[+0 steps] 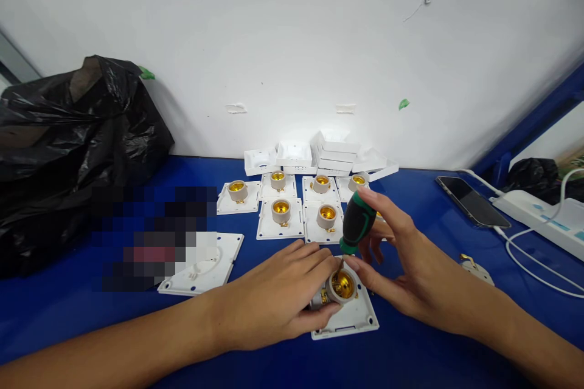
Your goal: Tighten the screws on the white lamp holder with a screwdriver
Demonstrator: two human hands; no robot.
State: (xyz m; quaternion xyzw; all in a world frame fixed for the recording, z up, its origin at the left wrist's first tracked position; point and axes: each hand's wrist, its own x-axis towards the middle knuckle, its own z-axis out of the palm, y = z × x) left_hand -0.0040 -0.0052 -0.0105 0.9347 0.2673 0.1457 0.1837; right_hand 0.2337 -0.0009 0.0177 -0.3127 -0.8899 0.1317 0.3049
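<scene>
A lamp socket (343,287) with a brass-coloured threaded inside sits on a white square base plate (360,318) on the table in front of me. My left hand (278,298) is closed around the socket's left side, its thumb low against it. With my right hand (406,255) I hold a green-and-black screwdriver (358,222) nearly upright, a finger on top of the handle and the thumb down by the shaft. The shaft points down into the socket; its tip is hard to make out. Part of the plate is hidden under my left hand.
Several plates with lamp sockets (281,211) stand behind my hands, with white covers (335,155) stacked at the wall. A bare plate (210,267) lies left. A black plastic bag (82,152) fills the far left. Right are a loose socket part (477,270), phone (474,200) and power strip (542,219).
</scene>
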